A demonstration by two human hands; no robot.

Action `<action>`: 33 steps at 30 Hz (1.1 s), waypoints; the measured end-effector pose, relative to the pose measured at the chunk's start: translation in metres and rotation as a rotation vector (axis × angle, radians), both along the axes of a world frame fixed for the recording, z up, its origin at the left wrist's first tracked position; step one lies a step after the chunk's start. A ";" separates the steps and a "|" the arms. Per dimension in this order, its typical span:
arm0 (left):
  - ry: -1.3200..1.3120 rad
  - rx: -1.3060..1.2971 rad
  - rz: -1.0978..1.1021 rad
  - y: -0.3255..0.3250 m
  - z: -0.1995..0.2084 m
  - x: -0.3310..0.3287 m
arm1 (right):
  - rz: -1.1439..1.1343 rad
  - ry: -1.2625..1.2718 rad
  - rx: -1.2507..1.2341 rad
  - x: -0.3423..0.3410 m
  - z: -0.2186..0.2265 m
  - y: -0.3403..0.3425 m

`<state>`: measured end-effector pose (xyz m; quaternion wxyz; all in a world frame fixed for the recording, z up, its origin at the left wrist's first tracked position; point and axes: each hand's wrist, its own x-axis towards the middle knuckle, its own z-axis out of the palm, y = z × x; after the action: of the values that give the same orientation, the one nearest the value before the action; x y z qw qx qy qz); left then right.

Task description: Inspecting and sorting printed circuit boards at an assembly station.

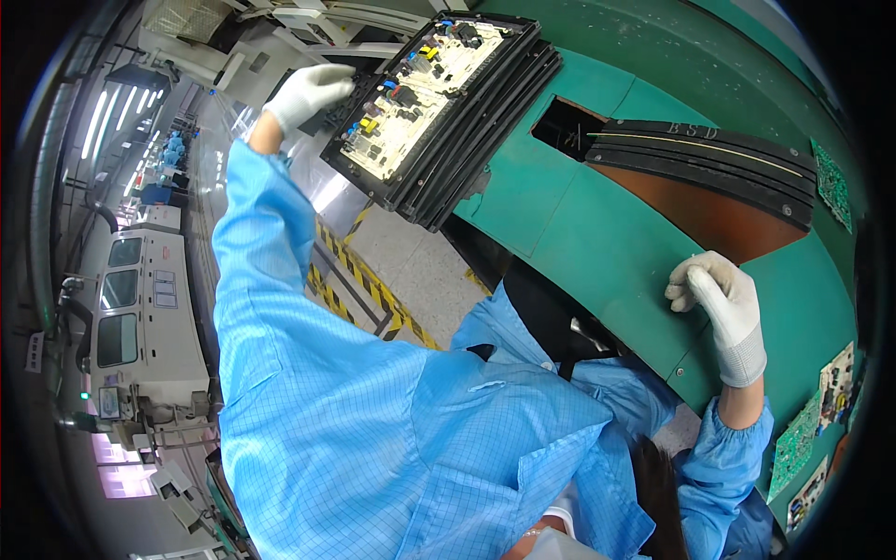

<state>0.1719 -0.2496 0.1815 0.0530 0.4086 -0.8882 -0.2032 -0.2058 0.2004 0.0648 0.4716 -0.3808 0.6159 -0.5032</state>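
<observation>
At the upper left, my left hand (315, 95) in a white glove reaches out beside a stack of black trays (467, 140), fingers stretched and nothing seen in them. Whether its fingertips touch the trays I cannot tell. Cream circuit boards (415, 105) with yellow, blue and black parts lie in the top tray. My right hand (721, 303), also gloved in white, hovers over or rests on the green tabletop (597, 252). Its fingers are curled in, and the inside of the hand is hidden.
A black slotted rack (700, 159) stands on the table past my right hand, beside a rectangular cutout (565, 129). Green circuit boards (795, 448) lie along the right edge. Yellow-black tape (369, 280) marks the floor, and a white machine (140, 299) stands at left.
</observation>
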 end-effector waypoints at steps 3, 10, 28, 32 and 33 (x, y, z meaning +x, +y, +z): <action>-0.075 -0.135 0.041 -0.022 -0.014 -0.028 | -0.011 0.002 -0.011 -0.002 0.000 0.000; -0.123 -0.127 -0.017 -0.036 -0.033 -0.049 | -0.028 -0.002 -0.005 -0.003 0.002 0.002; -0.266 -0.509 -0.379 0.108 -0.023 -0.120 | -0.011 -0.005 -0.003 -0.003 0.003 0.002; -0.286 -0.450 -0.322 0.108 -0.022 -0.126 | 0.023 0.004 -0.047 -0.003 0.002 0.003; -0.299 -0.330 -0.281 0.106 -0.019 -0.128 | 0.025 0.003 -0.044 -0.003 0.002 0.003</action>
<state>0.0438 -0.1434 0.1625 -0.0413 0.2926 -0.9553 0.0018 -0.2093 0.2036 0.0669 0.4687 -0.3995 0.6004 -0.5101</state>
